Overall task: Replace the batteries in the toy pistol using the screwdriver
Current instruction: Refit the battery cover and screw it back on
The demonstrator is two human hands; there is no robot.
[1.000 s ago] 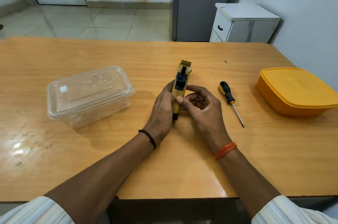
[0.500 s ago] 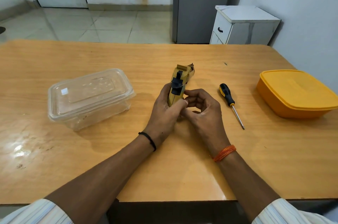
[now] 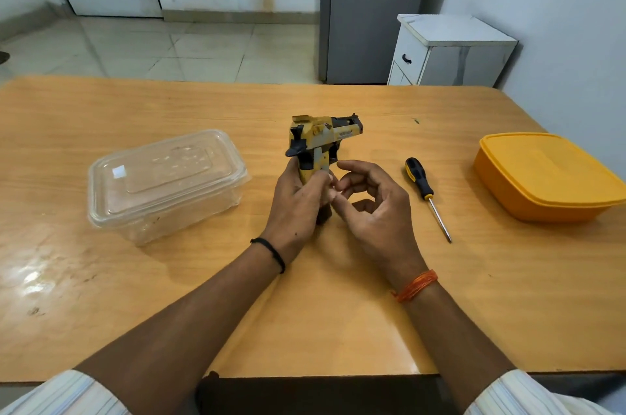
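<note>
A yellow and black toy pistol (image 3: 321, 138) stands upright over the middle of the wooden table (image 3: 372, 313), barrel pointing right. My left hand (image 3: 298, 204) grips its handle from the left and hides the lower grip. My right hand (image 3: 372, 208) hovers just right of the handle, fingers curled and apart, holding nothing; its fingertips sit close to the left thumb. A screwdriver (image 3: 427, 196) with a black and yellow handle lies flat on the table to the right of my right hand, tip toward me.
A clear plastic lidded box (image 3: 162, 184) sits on the table to the left. An orange lidded container (image 3: 545, 177) sits at the right edge. Beyond the table stand a white bedside cabinet (image 3: 450, 48) and a grey refrigerator (image 3: 369, 7).
The pistol went from lying along the table, barrel away, to standing upright in my left hand with the barrel turned right. My right hand let go and drew slightly right.
</note>
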